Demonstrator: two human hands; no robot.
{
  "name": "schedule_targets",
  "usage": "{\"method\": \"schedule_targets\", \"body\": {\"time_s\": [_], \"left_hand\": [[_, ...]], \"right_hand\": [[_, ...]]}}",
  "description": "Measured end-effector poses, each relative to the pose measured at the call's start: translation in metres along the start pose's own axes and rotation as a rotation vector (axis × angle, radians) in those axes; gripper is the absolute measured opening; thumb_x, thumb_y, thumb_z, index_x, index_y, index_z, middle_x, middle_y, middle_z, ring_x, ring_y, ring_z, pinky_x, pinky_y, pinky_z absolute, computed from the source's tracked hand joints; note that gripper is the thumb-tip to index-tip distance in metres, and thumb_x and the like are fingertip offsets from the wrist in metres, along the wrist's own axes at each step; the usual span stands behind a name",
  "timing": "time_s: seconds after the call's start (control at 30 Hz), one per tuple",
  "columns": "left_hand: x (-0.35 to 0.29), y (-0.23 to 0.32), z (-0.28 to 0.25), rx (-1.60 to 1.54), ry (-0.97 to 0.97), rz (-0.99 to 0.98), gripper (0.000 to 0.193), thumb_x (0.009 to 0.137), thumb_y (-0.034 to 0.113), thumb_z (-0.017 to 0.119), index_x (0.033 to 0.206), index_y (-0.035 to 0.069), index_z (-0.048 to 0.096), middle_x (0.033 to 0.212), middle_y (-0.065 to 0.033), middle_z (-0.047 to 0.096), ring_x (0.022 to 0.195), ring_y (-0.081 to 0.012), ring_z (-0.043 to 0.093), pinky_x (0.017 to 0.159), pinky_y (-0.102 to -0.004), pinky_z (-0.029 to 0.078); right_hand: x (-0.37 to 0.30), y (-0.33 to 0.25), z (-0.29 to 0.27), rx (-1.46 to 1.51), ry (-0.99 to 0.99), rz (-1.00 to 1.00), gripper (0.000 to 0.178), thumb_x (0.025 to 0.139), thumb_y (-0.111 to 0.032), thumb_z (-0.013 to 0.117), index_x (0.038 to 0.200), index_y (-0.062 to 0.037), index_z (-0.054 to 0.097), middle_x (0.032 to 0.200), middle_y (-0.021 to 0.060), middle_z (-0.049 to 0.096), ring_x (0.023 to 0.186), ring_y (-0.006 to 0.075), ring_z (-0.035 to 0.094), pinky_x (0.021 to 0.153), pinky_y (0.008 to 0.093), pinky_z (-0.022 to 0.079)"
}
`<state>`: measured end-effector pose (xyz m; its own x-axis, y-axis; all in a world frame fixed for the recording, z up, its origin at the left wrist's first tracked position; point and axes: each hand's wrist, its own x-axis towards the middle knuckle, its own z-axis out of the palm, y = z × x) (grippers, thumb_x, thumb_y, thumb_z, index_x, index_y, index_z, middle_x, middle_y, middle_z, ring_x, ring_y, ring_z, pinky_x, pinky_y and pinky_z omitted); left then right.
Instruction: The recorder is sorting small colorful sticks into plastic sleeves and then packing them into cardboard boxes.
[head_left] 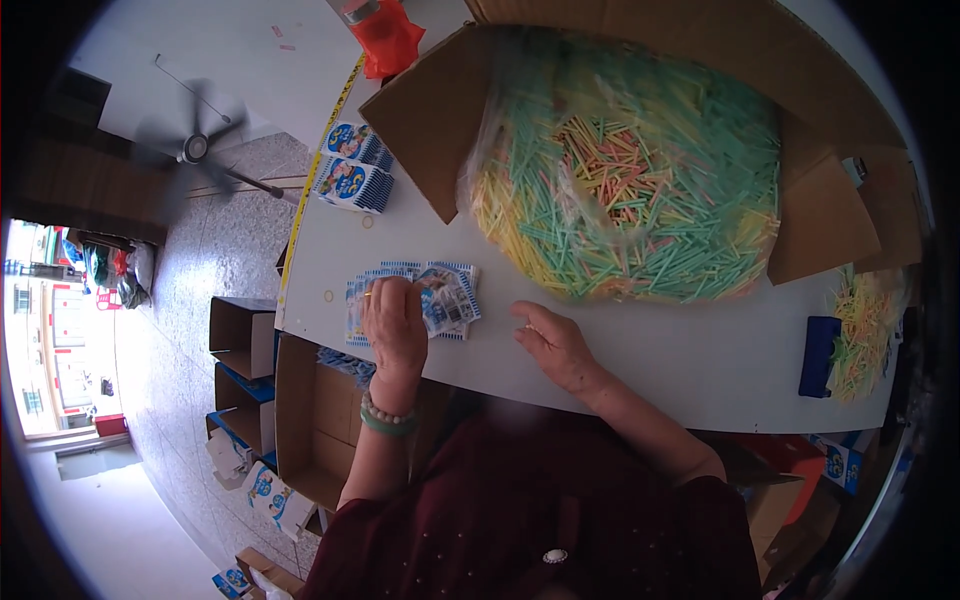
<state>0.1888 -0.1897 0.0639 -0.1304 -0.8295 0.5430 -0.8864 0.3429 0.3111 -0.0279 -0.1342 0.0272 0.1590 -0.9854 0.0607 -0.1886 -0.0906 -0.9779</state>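
My left hand (396, 325), with a bead bracelet and a green bangle at its wrist, is over a loose pile of small blue-and-white packets (447, 300) on the table. Its fingers are curled closed, and whatever they hold is hidden from view. To the right of the pile, my right hand (556, 348) hovers above the table edge, thumb and forefinger apart, with nothing visible between them. Beyond both hands, a large clear plastic bag (625, 250) full of thin green, yellow and pink sticks (612, 165) lies open in a cardboard box (430, 125).
Stacked packets (355, 185) stand at the table's left side, near a rubber band (328, 296). A blue holder (820, 356) and more loose sticks (858, 340) are at the right. Below the left edge sits an open carton (320, 430); a fan (195, 148) stands beyond.
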Motion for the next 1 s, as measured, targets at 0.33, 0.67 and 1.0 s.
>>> {"method": "schedule_targets", "body": {"time_s": [0.33, 0.67, 1.0], "left_hand": [[-0.017, 0.058, 0.011, -1.261, -0.549, -0.738, 0.022, 0.091, 0.007, 0.06, 0.112, 0.001, 0.059, 0.089, 0.001, 0.063, 0.08, -0.0041, 0.053, 0.069, -0.0199, 0.044], [-0.02, 0.059, 0.023, -1.249, -0.693, -0.62, 0.007, 0.082, 0.002, 0.069, 0.077, 0.001, 0.065, 0.072, 0.006, 0.06, 0.068, -0.0013, 0.051, 0.06, -0.0209, 0.042], [-0.027, 0.068, 0.02, -0.949, -0.563, -0.373, 0.03, 0.078, 0.001, 0.073, 0.064, 0.004, 0.047, 0.06, 0.0041, 0.042, 0.059, -0.0035, 0.037, 0.051, -0.024, 0.032]], "right_hand": [[0.001, -0.012, -0.002, 0.376, 0.025, 0.375, 0.017, 0.092, -0.012, 0.057, 0.106, -0.0032, 0.059, 0.066, -0.0042, 0.046, 0.059, 0.004, 0.042, 0.053, 0.0212, 0.037], [-0.005, -0.015, -0.033, 0.308, -0.065, 0.27, 0.01, 0.09, -0.009, 0.059, 0.1, -0.0057, 0.06, 0.072, -0.0039, 0.051, 0.061, 0.0031, 0.043, 0.054, 0.0208, 0.036], [-0.013, 0.006, -0.025, 0.098, 0.035, 0.143, 0.01, 0.09, -0.008, 0.058, 0.099, -0.0035, 0.057, 0.071, -0.0018, 0.052, 0.064, 0.0064, 0.047, 0.059, 0.0236, 0.042]]}}
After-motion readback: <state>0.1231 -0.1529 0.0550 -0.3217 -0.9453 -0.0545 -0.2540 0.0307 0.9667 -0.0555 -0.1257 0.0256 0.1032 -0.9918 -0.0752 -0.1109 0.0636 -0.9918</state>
